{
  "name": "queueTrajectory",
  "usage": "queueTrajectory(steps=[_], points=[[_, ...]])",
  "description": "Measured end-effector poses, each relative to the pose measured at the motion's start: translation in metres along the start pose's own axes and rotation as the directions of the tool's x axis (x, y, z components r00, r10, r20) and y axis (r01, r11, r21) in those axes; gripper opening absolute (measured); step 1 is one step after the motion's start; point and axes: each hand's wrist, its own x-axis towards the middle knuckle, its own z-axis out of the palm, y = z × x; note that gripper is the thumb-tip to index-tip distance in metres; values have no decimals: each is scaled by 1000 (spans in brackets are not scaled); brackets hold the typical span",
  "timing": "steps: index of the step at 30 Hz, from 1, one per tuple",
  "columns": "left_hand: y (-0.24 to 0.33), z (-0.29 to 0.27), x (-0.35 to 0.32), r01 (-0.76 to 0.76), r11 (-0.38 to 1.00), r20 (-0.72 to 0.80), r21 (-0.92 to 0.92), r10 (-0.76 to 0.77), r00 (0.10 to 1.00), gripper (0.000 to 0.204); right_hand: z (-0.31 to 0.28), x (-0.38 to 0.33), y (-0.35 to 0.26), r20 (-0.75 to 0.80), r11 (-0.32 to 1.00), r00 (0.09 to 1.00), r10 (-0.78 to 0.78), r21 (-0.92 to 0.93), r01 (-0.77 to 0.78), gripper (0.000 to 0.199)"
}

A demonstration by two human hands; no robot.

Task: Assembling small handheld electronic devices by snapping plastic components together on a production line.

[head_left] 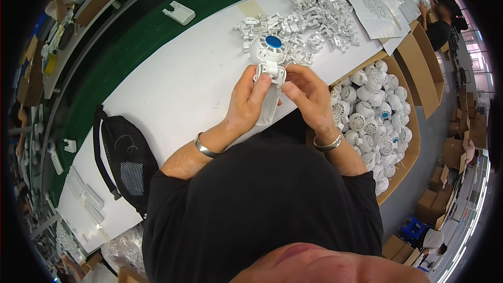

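Over the near edge of the white table, I hold a white handheld fan (pixel 268 52) with a round slotted head and a blue disc at its centre. Its head points away from me, and its handle piece (pixel 269 106) hangs toward my body. My left hand (pixel 246 96) is closed round the neck joint, thumb pressed on it. My right hand (pixel 310 94) is at the joint's right side, thumb and fingers curled close to it. Whether those fingers pinch a small part or wire is hidden. Just beyond the fan head lies a heap of small white plastic parts (pixel 325 13).
At my right stands a cardboard box (pixel 414 149) full of round white fan heads. A black bag (pixel 130 162) lies on the white table (pixel 178 84) at left. Beyond runs a green conveyor belt (pixel 152 31) carrying a white casing (pixel 179 13). Another person (pixel 439 30) sits far right.
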Motion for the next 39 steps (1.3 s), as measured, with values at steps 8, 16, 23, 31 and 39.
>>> queueTrajectory(steps=[8, 16, 23, 31, 39], points=[[-31, -12, 10, -364, 831, 5, 421, 399, 917, 20, 24, 4, 8, 115, 876, 967, 228, 409, -256, 27], [-23, -19, 43, -354, 779, 106, 517, 352, 930, 26, 11, 20, 31, 185, 874, 963, 198, 412, -258, 37], [30, -130, 189, -174, 590, -233, 788, 547, 804, 44, -74, 6, 50, -155, 970, 985, -72, -239, 33, 41], [57, -271, 272, 219, 645, -592, 732, 443, 673, 46, -198, -93, 177, -413, 631, 910, -35, -715, -300, 34], [58, -282, 227, 412, 439, -600, 799, 631, 491, 40, -120, -104, 181, -91, 554, 968, 234, -806, -210, 46]])
